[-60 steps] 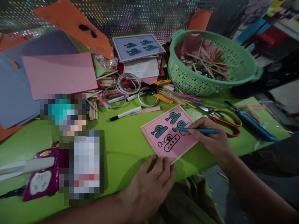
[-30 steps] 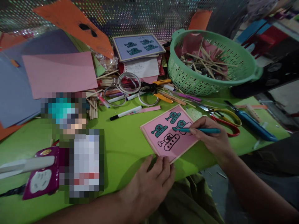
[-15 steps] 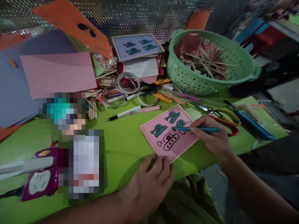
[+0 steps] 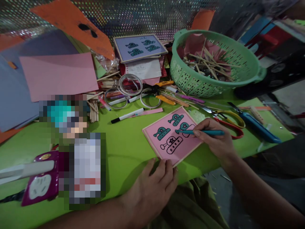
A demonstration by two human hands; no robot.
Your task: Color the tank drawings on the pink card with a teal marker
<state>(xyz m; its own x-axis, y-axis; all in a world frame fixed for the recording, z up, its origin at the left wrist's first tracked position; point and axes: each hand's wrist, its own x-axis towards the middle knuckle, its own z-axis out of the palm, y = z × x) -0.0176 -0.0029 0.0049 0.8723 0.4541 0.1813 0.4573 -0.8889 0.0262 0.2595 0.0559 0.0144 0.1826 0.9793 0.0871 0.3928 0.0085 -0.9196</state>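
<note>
A pink card (image 4: 158, 157) with a pale stick frame lies tilted on the green table (image 4: 119, 140). It bears several tank drawings: the lower one (image 4: 174, 144) is black outline only, two are filled teal, and the one by the pen is partly teal. My right hand (image 4: 214, 140) grips a teal pen (image 4: 213, 132), its tip on the partly coloured tank. At the card's lower edge rests my left hand (image 4: 157, 181), its fingers spread and holding nothing.
Behind are a green basket (image 4: 214, 84) of sticks, tape rolls (image 4: 130, 85), a white marker (image 4: 128, 115) and a framed blue card (image 4: 143, 47). To the right lie scissors (image 4: 232, 127) and a blue cutter (image 4: 259, 127). Pink paper (image 4: 59, 76) is at left.
The teal pen and my right fingers have shifted very slightly left. My left hand stays at the card's edge.
</note>
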